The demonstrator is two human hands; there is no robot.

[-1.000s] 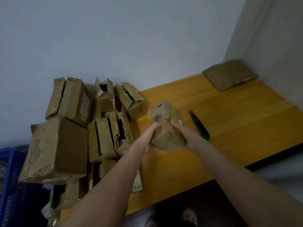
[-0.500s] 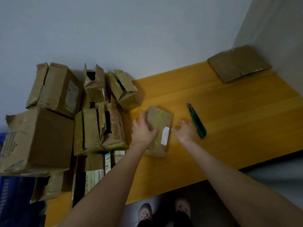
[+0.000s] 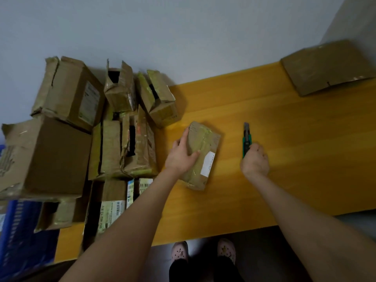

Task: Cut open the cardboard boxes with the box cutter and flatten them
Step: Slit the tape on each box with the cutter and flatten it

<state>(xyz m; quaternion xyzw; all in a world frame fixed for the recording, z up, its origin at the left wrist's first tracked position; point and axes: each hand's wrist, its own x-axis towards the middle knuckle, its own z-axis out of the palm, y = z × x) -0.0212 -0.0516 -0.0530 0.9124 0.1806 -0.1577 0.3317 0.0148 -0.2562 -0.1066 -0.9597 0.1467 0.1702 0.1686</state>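
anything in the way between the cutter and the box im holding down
Nothing visible. Only bare yellow table lies between the box cutter and the small box. The right hand is at the cutter's near end, and the left hand covers the box's left side.

The box point(image 3: 205, 147) lies flat mid-table point(image 3: 305, 139), taped shut with yellowish tape, a white label on its right side. The left hand point(image 3: 181, 154) rests along its left edge, thumb across the top. Well to its right lies the green cutter point(image 3: 246, 137), its grey tip pointing far (the near end sits inside the curled right hand point(image 3: 255, 160)). A pile point(image 3: 114, 143) of torn, opened boxes fills the left. One flattened box point(image 3: 327, 68) lies in the far right corner.
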